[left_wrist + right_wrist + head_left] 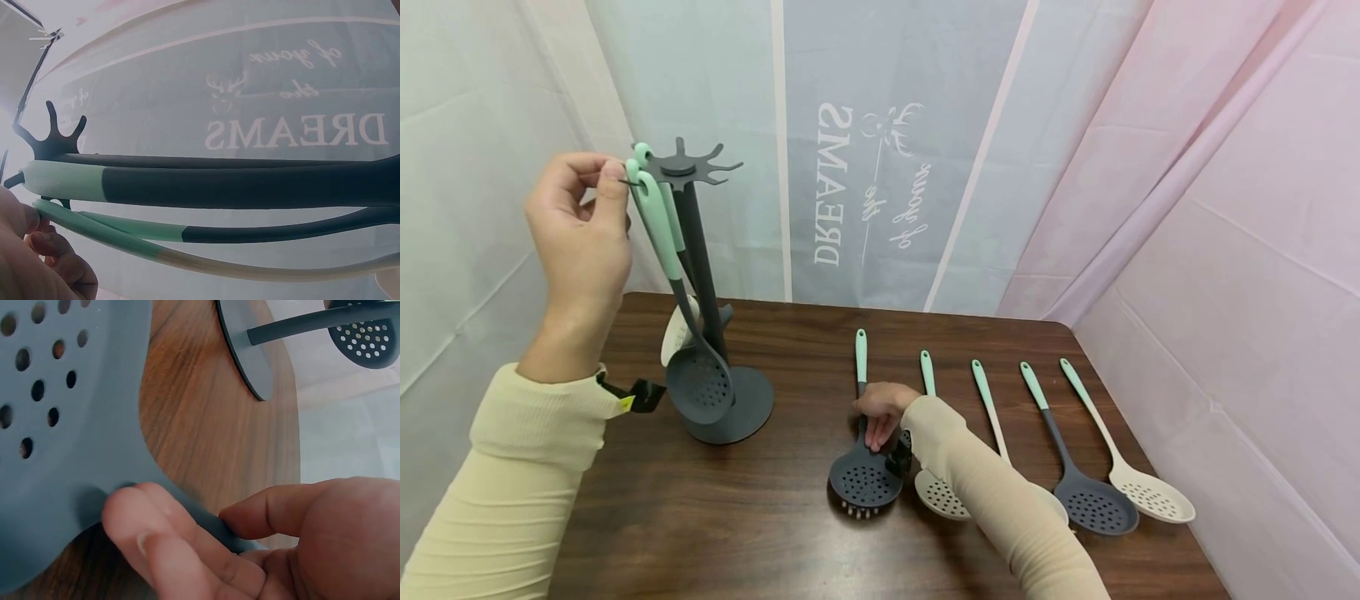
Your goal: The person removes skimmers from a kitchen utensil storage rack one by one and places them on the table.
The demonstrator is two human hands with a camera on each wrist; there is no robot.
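At the upper left, my left hand (580,225) pinches with thumb and finger at the top of the mint handles hanging on a dark utensil stand (698,250). In the left wrist view its fingertips meet the mint end of a cream-shafted utensil (156,250). A dark perforated skimmer (700,387) hangs in front, its mint handle on a hook. My right hand (886,408) grips the neck of another dark skimmer (865,485) lying on the table; the right wrist view has thumb and fingers around that neck, just above the holed bowl (119,419).
To the right, several mint-handled utensils lie in a row, including a cream skimmer (940,496), a dark skimmer (1101,504) and a cream one (1153,497) at the far right. My right forearm crosses above part of this row. Curtains hang behind the wooden table (760,533).
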